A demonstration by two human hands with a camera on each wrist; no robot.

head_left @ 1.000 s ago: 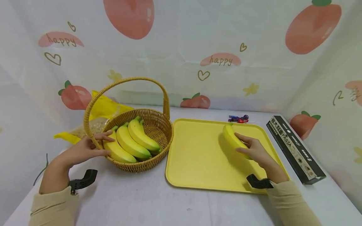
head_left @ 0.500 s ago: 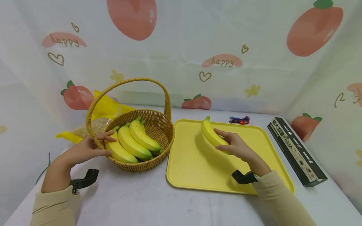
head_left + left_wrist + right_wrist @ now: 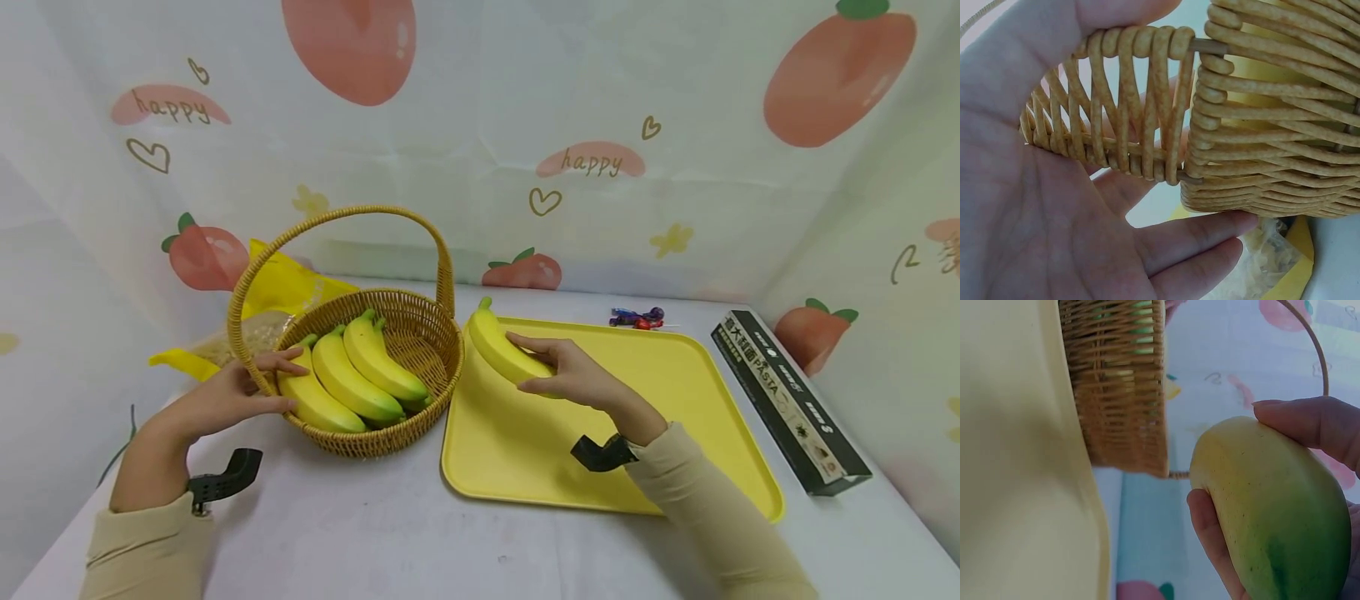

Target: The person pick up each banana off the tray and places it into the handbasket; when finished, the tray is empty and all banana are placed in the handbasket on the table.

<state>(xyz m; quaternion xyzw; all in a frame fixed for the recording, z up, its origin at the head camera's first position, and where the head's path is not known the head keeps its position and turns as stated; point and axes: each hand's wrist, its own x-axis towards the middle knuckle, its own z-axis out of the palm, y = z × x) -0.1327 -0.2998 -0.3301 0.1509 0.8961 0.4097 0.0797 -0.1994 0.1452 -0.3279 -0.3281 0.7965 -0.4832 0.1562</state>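
Observation:
My right hand (image 3: 581, 375) holds a single yellow banana (image 3: 501, 346) between thumb and fingers, above the left part of a yellow tray (image 3: 540, 458). In the right wrist view, the greenish end of that banana (image 3: 1272, 506) faces the camera. At the left, my left hand (image 3: 236, 396) grips the foot of the handle of a wicker basket (image 3: 367, 446), thumb on one side and fingers on the other. The left wrist view shows the woven handle foot (image 3: 1129, 106) passing through that hand. Several bananas (image 3: 352, 379) lie together in the basket's left part.
Behind the basket lies a yellow bag (image 3: 281, 283) with a see-through part. A black pasta box (image 3: 787, 400) lies to the tray's right. Small wrapped sweets (image 3: 637, 318) sit past the tray's far edge. A printed cloth hangs behind the table.
My right hand has carried the banana leftward, from over the tray's right side to over its left edge, close to the basket. The left hand and basket have stayed put.

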